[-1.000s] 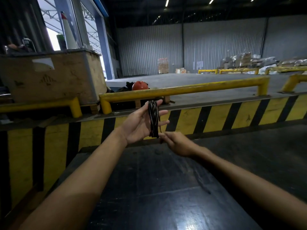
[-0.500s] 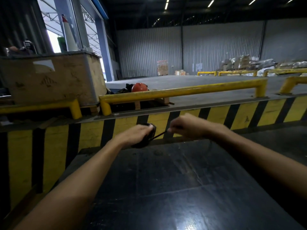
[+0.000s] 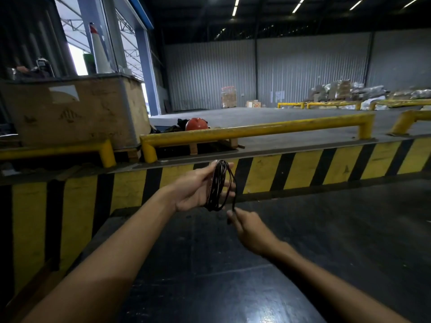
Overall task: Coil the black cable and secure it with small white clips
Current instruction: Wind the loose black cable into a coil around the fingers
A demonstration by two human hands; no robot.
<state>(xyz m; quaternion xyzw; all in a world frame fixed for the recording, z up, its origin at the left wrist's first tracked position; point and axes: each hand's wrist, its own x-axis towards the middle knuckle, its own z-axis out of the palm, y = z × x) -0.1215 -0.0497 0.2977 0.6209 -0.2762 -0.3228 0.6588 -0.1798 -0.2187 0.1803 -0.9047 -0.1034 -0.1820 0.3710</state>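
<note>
The black cable (image 3: pixel 218 185) is wound in several upright loops around the fingers of my left hand (image 3: pixel 196 190), which is raised palm up above the dark table. One strand runs down from the right side of the coil to my right hand (image 3: pixel 248 226), which pinches the cable's free end just below and to the right of the coil. No white clips are visible.
A dark glossy table top (image 3: pixel 233 276) lies under my arms. Behind it runs a yellow-and-black striped barrier (image 3: pixel 291 173) with yellow rails (image 3: pixel 256 130). A wooden crate (image 3: pixel 74 113) stands at the left, a red helmet (image 3: pixel 196 124) behind the rail.
My left hand has turned palm up and lifted, so the coil stands upright again. My right hand has dropped from beside the coil to below it, pulling the free strand down.
</note>
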